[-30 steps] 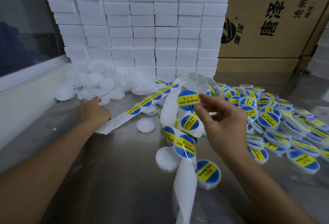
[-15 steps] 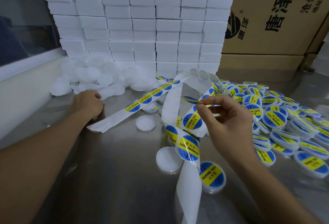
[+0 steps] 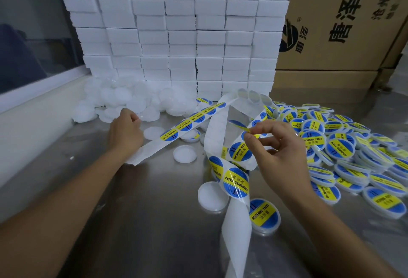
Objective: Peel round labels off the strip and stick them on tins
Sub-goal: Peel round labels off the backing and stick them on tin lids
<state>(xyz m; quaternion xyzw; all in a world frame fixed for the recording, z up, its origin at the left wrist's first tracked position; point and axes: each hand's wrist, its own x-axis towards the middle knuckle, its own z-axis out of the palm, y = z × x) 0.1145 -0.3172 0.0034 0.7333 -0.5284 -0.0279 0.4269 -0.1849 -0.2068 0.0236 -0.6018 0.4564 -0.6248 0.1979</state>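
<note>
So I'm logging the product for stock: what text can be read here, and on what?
"SOLDERING PASTE": labelled tin, nearest.
"SOLDERING PASTE": labels on the strip.
"II": same labels, blue part.
"助焊膏": same labels, yellow band.
"唐泽": carton, big black print.
"A...": carton top, cut off.
Smaller carton characters: too cropped to read.
White boxes: no text.

Blue round labels (image 3: 235, 182) with yellow bands, white strip (image 3: 236, 229), white boxes (image 3: 181, 34).
</note>
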